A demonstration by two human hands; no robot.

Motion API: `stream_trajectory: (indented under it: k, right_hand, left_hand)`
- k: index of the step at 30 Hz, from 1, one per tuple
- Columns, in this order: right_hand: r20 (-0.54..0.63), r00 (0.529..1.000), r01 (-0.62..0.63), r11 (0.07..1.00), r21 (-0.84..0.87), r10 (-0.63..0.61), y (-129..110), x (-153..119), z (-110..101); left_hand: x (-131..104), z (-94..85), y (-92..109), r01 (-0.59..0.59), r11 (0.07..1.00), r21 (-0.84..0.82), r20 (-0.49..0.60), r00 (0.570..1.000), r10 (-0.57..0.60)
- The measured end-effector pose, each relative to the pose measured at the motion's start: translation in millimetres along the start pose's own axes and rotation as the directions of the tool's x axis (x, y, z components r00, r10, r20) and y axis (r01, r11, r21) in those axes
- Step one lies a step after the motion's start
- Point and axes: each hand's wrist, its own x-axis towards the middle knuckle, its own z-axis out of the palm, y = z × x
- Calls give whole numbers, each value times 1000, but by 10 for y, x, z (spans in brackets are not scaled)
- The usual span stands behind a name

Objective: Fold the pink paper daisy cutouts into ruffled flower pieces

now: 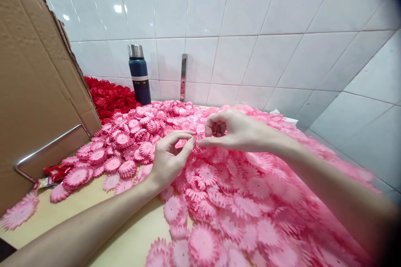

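Observation:
My left hand (pixel 171 156) pinches a pink fabric petal piece (pixel 197 147) between thumb and fingertips, above the middle of the pile. From the other side my right hand (pixel 230 131) meets it, thumb and forefinger closed at the same piece, the other fingers curled in. The fingertips hide most of this piece, so its shape is unclear. Under and around both hands spreads a heap of pink flower-shaped discs (pixel 208 173) with scalloped edges and small centre holes. Smaller, curled pink flower pieces (pixel 122 138) are heaped left of my left hand.
A cardboard sheet (pixel 40 71) stands at left, with a bent metal rod (pixel 52 144) and a red wrapper (pixel 58 172) by it. Behind are red petal pieces (pixel 111 96), a dark blue bottle (pixel 140 77), a metal strip (pixel 183 77) and a tiled wall (pixel 244 4). Yellowish tabletop (pixel 131 225) shows in front.

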Motion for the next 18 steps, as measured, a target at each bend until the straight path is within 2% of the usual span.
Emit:
stream_trajectory:
  k: [4, 7, 12, 18]
  right_hand:
    - [-24, 998, -54, 992, 112, 57, 66, 19, 16]
    - [-25, 998, -49, 996, 72, 51, 48, 18, 22]
    - [-45, 995, -83, 996, 24, 84, -52, 8, 52]
    - [-67, 991, -118, 993, 20, 119, -101, -3, 98]
  left_hand:
    - [-6, -4, 17, -22, 999, 34, -18, 1000, 23]
    - [-1, -4, 11, -1, 1000, 17, 8, 1000, 0]
    - [6, 4, -13, 114, 993, -42, 53, 992, -111]
    - [-5, -8, -10, 148, 985, -87, 93, 986, -140]
